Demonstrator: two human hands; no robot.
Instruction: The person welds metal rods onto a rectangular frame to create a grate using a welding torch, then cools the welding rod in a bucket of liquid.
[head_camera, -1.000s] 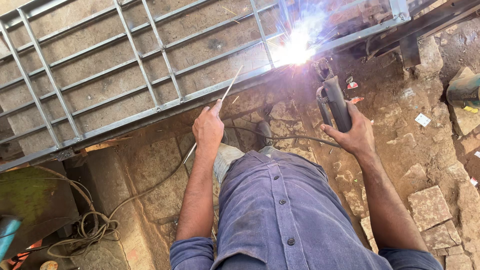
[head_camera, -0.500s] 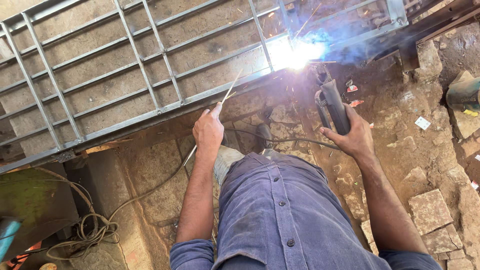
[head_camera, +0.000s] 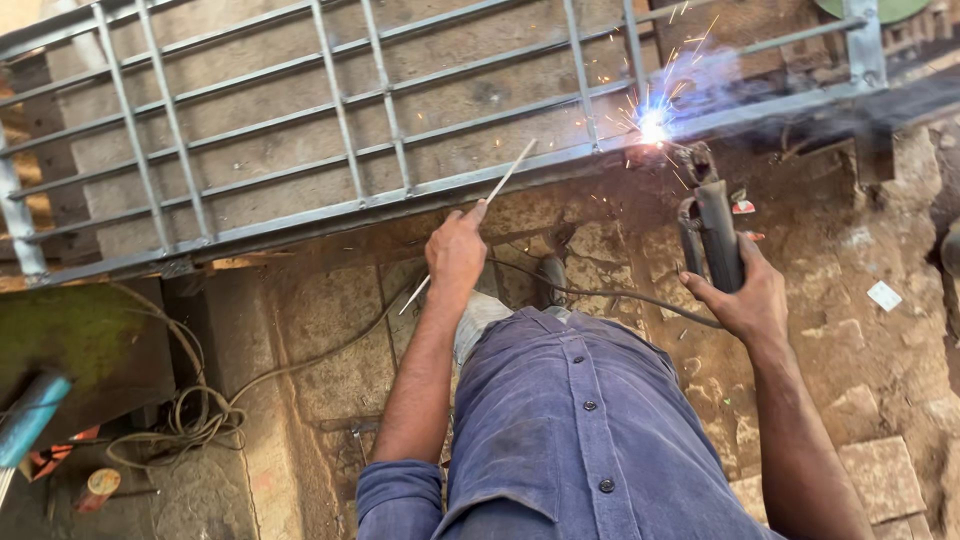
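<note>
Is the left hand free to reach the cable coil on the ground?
Probably not as things stand: the left hand holds a thin rod up by the metal grille, and the cable coil lies low, off to the person's left.

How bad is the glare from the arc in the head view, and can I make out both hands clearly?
Head view: the arc burns out to a white-blue spot with sparks and a haze of smoke around it, hiding the joint on the metal grille; glare stays local. The left hand on the thin rod and the right hand on the electrode holder are sharp, evenly daylit, with soft shadows.
</note>
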